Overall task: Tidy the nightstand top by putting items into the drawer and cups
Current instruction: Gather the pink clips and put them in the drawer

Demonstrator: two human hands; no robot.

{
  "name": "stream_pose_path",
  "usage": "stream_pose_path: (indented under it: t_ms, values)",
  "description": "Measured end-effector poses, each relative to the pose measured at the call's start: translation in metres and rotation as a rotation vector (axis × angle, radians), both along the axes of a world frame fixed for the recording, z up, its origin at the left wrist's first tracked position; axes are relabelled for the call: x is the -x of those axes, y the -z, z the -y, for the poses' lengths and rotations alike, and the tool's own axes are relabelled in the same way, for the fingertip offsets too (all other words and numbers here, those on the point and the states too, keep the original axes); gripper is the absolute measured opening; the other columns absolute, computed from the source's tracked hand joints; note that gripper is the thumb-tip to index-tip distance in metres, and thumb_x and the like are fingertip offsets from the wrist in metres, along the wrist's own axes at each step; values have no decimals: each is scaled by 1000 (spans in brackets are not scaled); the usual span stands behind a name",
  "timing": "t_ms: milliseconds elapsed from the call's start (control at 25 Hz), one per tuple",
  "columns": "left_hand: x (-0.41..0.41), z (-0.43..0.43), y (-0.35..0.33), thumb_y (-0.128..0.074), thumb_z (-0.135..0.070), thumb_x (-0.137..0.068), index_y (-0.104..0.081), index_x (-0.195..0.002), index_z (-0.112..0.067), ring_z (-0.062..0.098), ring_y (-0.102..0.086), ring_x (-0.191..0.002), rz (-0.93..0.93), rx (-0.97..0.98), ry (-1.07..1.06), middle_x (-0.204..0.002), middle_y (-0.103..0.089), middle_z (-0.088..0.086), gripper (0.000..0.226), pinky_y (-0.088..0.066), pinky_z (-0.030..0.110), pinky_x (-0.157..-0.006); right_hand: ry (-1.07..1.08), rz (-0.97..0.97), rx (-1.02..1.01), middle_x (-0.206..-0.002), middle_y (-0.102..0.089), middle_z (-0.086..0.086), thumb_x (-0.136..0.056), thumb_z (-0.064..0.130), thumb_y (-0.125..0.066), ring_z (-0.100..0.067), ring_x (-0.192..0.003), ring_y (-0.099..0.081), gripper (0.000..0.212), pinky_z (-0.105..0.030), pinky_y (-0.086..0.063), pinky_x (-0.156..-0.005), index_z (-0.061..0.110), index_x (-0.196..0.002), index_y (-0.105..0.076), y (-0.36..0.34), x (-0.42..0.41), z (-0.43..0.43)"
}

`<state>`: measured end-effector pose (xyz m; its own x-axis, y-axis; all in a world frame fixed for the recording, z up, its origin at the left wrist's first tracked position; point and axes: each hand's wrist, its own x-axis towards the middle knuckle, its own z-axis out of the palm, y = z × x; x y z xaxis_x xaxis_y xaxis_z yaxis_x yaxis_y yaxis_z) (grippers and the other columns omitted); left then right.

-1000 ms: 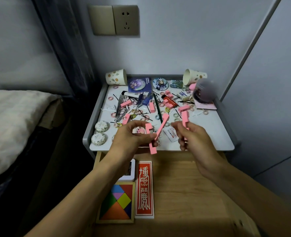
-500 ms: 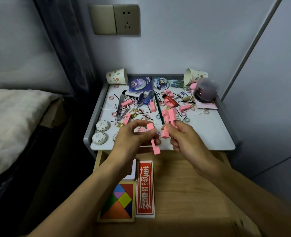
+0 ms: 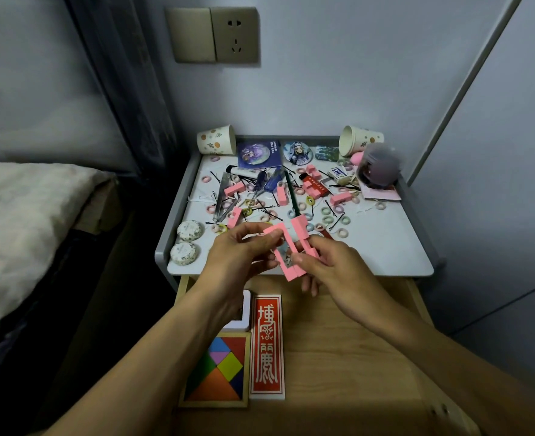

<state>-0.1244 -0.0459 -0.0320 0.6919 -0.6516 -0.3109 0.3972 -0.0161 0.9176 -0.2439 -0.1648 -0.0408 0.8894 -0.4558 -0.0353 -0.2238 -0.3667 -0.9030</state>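
Two flat things lie side by side in the open drawer (image 3: 338,341) nearest me: a tangram puzzle (image 3: 219,372) and a red box (image 3: 267,344). Over the nightstand top's (image 3: 385,247) front edge I see the left hand (image 3: 238,256) and right hand (image 3: 329,265) pinching pink blocks (image 3: 286,247), held together. Beyond lies clutter, with one paper cup (image 3: 216,143) and another paper cup (image 3: 359,140) at the rear corners.
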Motion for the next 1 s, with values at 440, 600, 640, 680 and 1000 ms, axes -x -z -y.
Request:
stream_pose_path:
  t_ms: [440, 600, 640, 680, 1000]
  values:
    - [3, 0, 0, -66, -13, -90, -73, -104, -1, 13, -61, -62, 27, 18, -48, -83, -73, 9, 20, -54, 22, -61, 43, 75, -81, -80, -71, -3, -97, 16, -55, -14, -69, -67, 25, -24, -53, -61, 30, -116, -62, 9, 2, -6]
    - [3, 1, 3, -65, -16, -91, -72, -101, 1, 13, -60, -62, 26, 20, -51, -83, -71, 9, 21, -55, 22, -62, 62, 103, -164, -89, -72, -6, -97, 13, -54, -15, -72, -71, 25, -23, -56, -63, 22, -118, -62, 11, 1, -9]
    - [3, 1, 3, -65, -16, -91, -72, -101, 2, 13, -61, -62, 25, 19, -49, -83, -71, 10, 22, -55, 22, -62, 64, 106, -168, -90, -72, -6, -97, 13, -54, -15, -73, -71, 24, -23, -56, -63, 21, -117, -63, 11, 1, -9]
    - [3, 1, 3, -66, -16, -91, -72, -102, 2, 13, -62, -62, 23, 19, -46, -84, -71, 10, 22, -55, 22, -62, 66, 108, -167, -91, -72, -6, -97, 13, -54, -15, -73, -71, 23, -23, -56, -63, 22, -116, -63, 11, 1, -9]
    - [3, -1, 2, -69, -8, -88, -68, -110, -1, 16, -63, -61, 53, 10, -39, -94, -74, 18, 23, -57, 24, -63, 74, 56, -185, -108, -68, -4, -97, 11, -54, -18, -80, -72, 30, -36, -61, -73, 18, -126, -60, 5, 4, -4]
